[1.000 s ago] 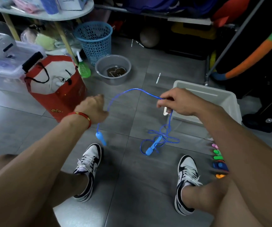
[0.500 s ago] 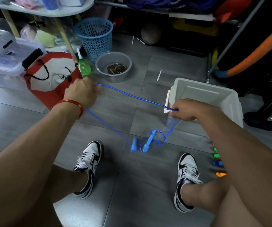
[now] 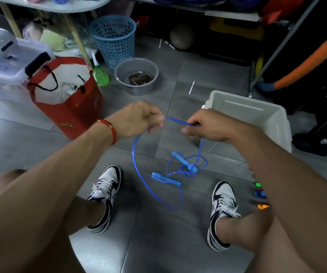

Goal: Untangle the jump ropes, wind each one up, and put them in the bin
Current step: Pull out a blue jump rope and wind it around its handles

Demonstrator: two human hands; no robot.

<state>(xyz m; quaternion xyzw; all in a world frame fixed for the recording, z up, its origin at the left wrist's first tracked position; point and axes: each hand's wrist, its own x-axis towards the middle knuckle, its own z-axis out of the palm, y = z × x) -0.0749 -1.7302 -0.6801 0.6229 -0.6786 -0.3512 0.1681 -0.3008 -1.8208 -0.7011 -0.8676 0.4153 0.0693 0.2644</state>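
Note:
A blue jump rope point(image 3: 135, 164) hangs between my hands over the grey tiled floor. My left hand point(image 3: 141, 119) pinches the cord, and a long loop drops from it toward the floor. My right hand point(image 3: 206, 127) grips the cord a short way to the right, with a short taut stretch between the two hands. Below, both blue handles point(image 3: 165, 179) point(image 3: 185, 162) lie on the floor amid tangled loops of cord. The white plastic bin point(image 3: 265, 119) stands just right of my right hand, tilted toward me.
A red paper bag point(image 3: 76, 107) stands at the left, with a grey basin point(image 3: 137, 77) and a blue mesh basket point(image 3: 113, 38) behind it. My two feet in black-and-white sneakers point(image 3: 105, 196) point(image 3: 222, 211) flank the rope. Small coloured objects point(image 3: 260, 196) lie at the right.
My left hand has come in from the far left to just beside my right hand, shortening the stretch of cord between them. One handle has slid along the floor and a long loop now hangs down.

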